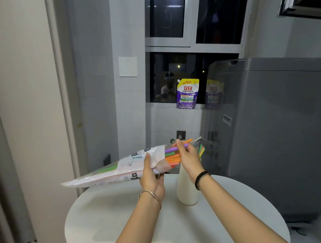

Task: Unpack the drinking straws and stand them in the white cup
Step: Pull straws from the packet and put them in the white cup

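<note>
My left hand (150, 176) grips a long plastic straw packet (119, 168) near its open end, holding it almost level above the round table (125, 222). Purple, green and orange straws (172, 156) stick out of the opening. My right hand (189, 158) pinches a purple straw (174, 149) and an orange one at the packet's mouth. The tall white cup (186, 191) stands on the table under my right wrist. A few green and yellow straws (201, 150) poke up behind my right hand, apparently standing in the cup.
A grey washing machine (274, 132) stands close on the right of the table. On the window sill behind sits a purple detergent pouch (187, 94). A wall and door frame (41, 110) rise on the left.
</note>
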Motion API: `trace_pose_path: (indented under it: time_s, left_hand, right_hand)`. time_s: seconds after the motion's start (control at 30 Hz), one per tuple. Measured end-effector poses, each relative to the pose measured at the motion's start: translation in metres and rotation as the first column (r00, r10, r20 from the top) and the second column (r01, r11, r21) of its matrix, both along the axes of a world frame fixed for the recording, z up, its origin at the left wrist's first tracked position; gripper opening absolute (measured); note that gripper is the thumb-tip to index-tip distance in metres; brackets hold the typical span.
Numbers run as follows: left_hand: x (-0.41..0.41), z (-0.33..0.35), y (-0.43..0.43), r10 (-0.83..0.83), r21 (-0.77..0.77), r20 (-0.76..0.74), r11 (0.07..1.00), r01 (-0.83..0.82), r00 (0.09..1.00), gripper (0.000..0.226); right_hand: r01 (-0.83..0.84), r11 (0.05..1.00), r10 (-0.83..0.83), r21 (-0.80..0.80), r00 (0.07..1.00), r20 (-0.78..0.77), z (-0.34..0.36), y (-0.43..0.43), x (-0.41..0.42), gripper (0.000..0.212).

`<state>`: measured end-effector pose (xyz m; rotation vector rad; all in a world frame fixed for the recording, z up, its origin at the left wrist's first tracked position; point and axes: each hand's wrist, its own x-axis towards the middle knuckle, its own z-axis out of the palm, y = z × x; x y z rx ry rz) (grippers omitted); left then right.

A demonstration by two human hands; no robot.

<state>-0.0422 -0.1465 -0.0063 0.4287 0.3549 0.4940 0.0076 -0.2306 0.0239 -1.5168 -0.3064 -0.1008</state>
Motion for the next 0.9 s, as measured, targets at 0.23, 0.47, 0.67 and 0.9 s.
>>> trace_pose_path:
  time_s: [0.23, 0.47, 0.67, 0.9]
  left_hand:
    - [0.004, -0.003, 0.012, -0.010, -0.045, 0.016, 0.999, 0.010, 1.000, 0.053]
    - [0.012, -0.003, -0.011, -0.022, -0.021, -0.004, 1.000, 0.022, 1.000, 0.047]
    - [0.027, -0.014, -0.002, -0.023, -0.049, -0.045, 0.999, 0.021, 0.999, 0.041]
    - [0.047, -0.030, 0.007, 0.007, -0.078, -0.075, 0.997, -0.013, 0.997, 0.031]
  right_hand:
    - [0.127, 0.954, -0.138, 0.272, 0.990, 0.021, 0.011, -0.033, 0.015, 0.032]
    - [0.004, 0.997, 0.003, 0.077, 0.997, -0.079, -0.001, -0.019, 0.016, 0.022]
    - [0.221, 0.954, -0.221, 0.202, 0.975, -0.027, 0.020, -0.050, 0.044, 0.037]
    - [0.438, 0.873, -0.482, 0.213, 0.842, 0.242, 0.054, -0.096, 0.082, 0.047]
